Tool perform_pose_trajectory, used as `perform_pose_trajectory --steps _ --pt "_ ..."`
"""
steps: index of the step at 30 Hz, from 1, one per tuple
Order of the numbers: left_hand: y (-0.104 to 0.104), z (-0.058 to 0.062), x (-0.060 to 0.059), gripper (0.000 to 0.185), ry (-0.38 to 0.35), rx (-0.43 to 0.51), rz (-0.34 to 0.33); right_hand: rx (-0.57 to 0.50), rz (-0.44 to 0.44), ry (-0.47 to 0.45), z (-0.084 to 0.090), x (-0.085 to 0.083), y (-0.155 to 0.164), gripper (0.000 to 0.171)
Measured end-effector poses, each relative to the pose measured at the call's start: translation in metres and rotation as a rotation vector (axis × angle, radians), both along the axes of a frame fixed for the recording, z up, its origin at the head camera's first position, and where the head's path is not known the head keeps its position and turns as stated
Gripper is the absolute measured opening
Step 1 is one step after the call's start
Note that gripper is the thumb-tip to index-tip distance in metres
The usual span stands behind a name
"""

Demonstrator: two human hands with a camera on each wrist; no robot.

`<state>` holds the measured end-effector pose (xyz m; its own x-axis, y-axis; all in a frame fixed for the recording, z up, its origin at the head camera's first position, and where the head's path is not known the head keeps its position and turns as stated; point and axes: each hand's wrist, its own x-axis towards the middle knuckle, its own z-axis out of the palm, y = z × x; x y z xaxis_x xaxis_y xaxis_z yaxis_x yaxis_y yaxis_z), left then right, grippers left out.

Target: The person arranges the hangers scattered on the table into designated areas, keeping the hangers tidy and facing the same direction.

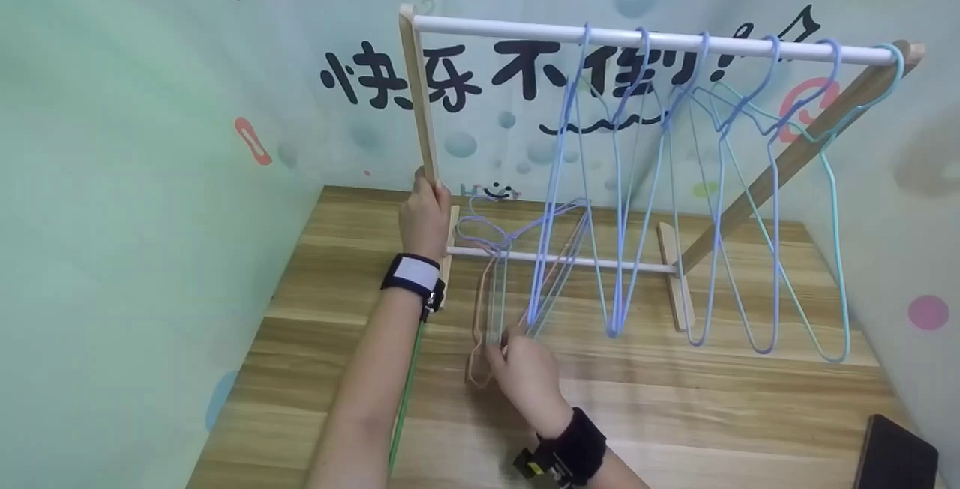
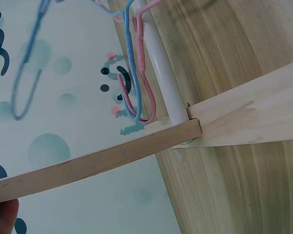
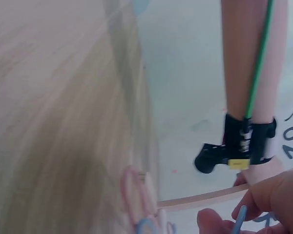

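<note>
The left hand [image 1: 424,213] grips the rack's wooden upright [image 1: 420,91], steadying it, while the right hand [image 1: 525,373] pinches a blue wire hanger [image 1: 551,249] off the pile.

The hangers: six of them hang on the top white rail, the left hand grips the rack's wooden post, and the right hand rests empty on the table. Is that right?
Not quite. The right hand is not empty: in the head view its fingers pinch the bundle of hangers resting on the lower rail. The rest holds: six hangers hang on the top white rail, and the left hand grips the wooden post.
</note>
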<state>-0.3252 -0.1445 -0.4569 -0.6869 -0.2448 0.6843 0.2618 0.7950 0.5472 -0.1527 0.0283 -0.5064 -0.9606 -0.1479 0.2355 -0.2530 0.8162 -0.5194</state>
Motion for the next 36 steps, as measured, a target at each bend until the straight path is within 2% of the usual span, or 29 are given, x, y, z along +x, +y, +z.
perform_pose_trajectory --steps 7,15,19,22,27,36 --pt "0.000 -0.001 0.001 0.030 -0.009 0.015 -0.014 -0.079 -0.001 0.000 0.025 0.012 0.003 0.010" --pt "0.000 -0.001 0.002 0.030 -0.023 0.023 -0.009 -0.265 0.100 0.010 0.049 0.029 0.006 0.009" --pt "0.000 -0.001 0.001 0.025 -0.007 0.010 -0.004 -0.385 0.155 -0.046 0.059 0.038 0.007 0.010" --pt "0.000 -0.001 0.000 0.023 0.013 -0.002 -0.003 -0.428 0.180 -0.054 0.065 0.044 0.007 0.010" --pt "0.000 -0.001 0.000 0.023 0.024 -0.002 -0.009 -0.476 0.212 0.016 0.074 0.052 0.008 0.009" --pt "0.000 0.000 0.001 0.026 -0.004 0.006 -0.015 -0.665 0.330 0.073 0.085 0.067 0.009 0.010"
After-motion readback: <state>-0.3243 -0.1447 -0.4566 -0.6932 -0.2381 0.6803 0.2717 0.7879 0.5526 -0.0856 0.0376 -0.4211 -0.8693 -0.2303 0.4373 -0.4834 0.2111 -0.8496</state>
